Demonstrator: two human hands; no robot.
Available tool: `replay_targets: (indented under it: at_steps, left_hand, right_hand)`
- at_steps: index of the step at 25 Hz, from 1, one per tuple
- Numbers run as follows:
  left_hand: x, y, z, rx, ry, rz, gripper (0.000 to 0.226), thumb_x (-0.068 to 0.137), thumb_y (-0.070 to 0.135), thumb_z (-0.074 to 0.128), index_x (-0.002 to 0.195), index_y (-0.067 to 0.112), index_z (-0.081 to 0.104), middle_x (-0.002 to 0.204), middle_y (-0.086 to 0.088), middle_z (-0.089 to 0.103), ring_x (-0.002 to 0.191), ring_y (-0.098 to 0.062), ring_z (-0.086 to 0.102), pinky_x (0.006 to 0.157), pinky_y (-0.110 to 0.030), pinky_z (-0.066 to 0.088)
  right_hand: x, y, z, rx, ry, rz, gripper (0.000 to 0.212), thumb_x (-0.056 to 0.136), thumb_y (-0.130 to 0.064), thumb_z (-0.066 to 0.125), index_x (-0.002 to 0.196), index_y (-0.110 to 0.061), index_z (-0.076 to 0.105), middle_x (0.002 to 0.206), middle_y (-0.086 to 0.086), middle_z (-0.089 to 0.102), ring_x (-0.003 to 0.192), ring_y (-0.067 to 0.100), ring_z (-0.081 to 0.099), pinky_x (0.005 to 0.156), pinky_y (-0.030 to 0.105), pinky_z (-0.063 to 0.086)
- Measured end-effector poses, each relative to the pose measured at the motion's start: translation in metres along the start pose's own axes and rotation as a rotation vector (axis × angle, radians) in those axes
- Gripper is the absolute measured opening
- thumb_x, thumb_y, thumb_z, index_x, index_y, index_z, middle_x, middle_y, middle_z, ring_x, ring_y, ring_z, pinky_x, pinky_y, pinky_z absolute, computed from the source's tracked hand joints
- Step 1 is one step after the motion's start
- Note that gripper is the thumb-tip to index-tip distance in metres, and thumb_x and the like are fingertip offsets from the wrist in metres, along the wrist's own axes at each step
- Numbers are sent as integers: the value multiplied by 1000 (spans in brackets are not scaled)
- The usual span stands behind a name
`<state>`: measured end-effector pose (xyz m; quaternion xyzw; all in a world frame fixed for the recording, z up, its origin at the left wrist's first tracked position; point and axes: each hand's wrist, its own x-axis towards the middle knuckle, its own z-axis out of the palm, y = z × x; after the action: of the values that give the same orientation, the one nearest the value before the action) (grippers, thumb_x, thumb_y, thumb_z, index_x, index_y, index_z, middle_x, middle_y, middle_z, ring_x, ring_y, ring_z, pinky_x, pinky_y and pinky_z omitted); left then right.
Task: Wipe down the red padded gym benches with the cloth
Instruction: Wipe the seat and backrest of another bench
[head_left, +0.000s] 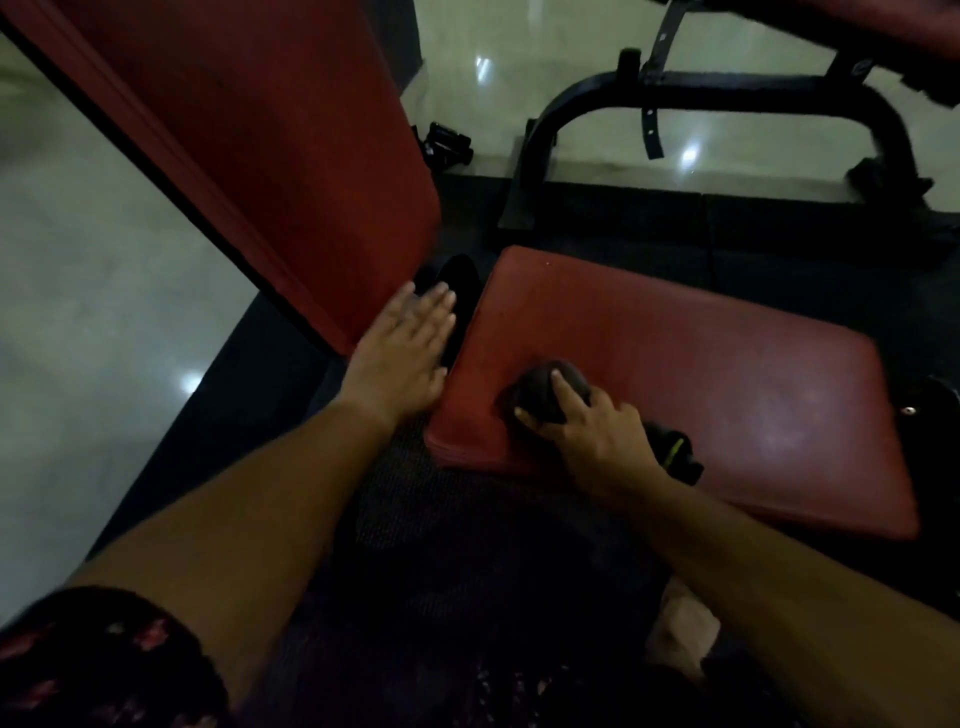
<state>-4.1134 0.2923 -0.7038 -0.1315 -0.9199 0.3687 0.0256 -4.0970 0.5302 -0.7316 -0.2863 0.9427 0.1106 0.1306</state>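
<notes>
My right hand (587, 436) is curled over the bunched dark cloth (540, 395), with the index finger across its top and the thumb at its near side. That grip packs the wad under the fingertips and presses it onto the red seat pad (727, 374). The cloth sits just under and ahead of those fingers, near the pad's corner. My left hand (400, 353) lies flat, fingers straight, holding nothing. Its fingertips reach the gap between the seat pad and the tilted back pad (260, 130), probably to brace me. In this dim light I can't tell whether it actually touches either pad. A dark piece with a green stripe (675, 447) lies behind my right wrist, perhaps the cloth's tail.
</notes>
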Motion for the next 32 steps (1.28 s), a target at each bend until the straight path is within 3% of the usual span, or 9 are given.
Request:
replay_targets:
  at_steps: [3, 6, 11, 13, 16, 23, 27, 30, 32]
  left_hand:
    - [-7, -60, -25, 277, 78, -120, 70, 101, 52, 13, 156, 12, -2, 163, -11, -10, 151, -28, -11, 111, -49, -22]
    - [-7, -87, -26, 307, 41, -181, 74, 98, 57, 21, 157, 14, 4, 164, -15, -1, 151, -30, -5, 111, -52, -23]
    - [2, -99, 4, 167, 265, -135, 69, 80, 43, 47, 137, 6, 55, 146, -30, 42, 139, -40, 39, 116, -55, -10]
    - [8, -100, 17, 144, 389, -131, 64, 79, 38, 45, 130, 2, 60, 141, -32, 47, 134, -42, 45, 118, -53, -8]
    - [9, -99, 22, 106, 456, -144, 64, 81, 35, 37, 131, 0, 59, 141, -33, 46, 134, -43, 44, 118, -51, -6]
    - [10, -96, 24, 135, 483, -171, 64, 81, 36, 39, 131, 2, 59, 141, -31, 47, 133, -41, 46, 112, -51, 15]
    - [11, -96, 25, 104, 520, -178, 62, 80, 33, 42, 131, 0, 59, 140, -33, 47, 132, -43, 46, 112, -52, 13]
    - [12, -95, 27, 106, 507, -176, 63, 80, 33, 43, 130, 0, 59, 140, -33, 47, 132, -43, 47, 112, -51, 14]
    - [12, -97, 30, 121, 504, -187, 63, 81, 34, 41, 131, 0, 57, 141, -34, 46, 132, -44, 45, 117, -50, 6]
  right_hand:
    - [-17, -28, -3, 47, -27, 4, 65, 99, -29, 44, 151, -51, 10, 163, 10, -7, 139, 39, 24, 100, 45, 39]
    - [1, -37, -19, 9, -15, -121, 60, 101, -30, 39, 150, -52, 12, 163, 8, -6, 140, 39, 24, 100, 46, 39]
    - [41, -34, -20, -131, 52, -473, 56, 103, -33, 39, 145, -60, 13, 163, 4, -4, 139, 38, 24, 98, 47, 41]
    - [57, -35, -23, -196, 69, -517, 59, 103, -29, 39, 144, -62, 11, 163, 2, -4, 137, 37, 25, 95, 47, 40]
    - [86, -34, -35, -216, 108, -430, 60, 103, -28, 36, 144, -62, 10, 163, 1, -4, 132, 36, 29, 91, 46, 41]
    - [161, 6, -49, -137, 81, 45, 67, 99, -41, 41, 148, -55, -4, 158, 5, 0, 133, 39, 22, 94, 51, 38]
    - [134, 22, -36, 40, 154, -48, 92, 85, -60, 52, 150, -48, -13, 161, 8, -7, 140, 45, 13, 105, 61, 26]
    - [105, 40, -7, -122, 139, -128, 74, 90, -63, 41, 145, -59, -7, 158, 3, -30, 143, 50, -7, 103, 68, 23]
    - [115, 43, -5, -190, 140, -121, 63, 94, -60, 35, 145, -61, -1, 158, 1, -30, 141, 49, 6, 96, 57, 38]
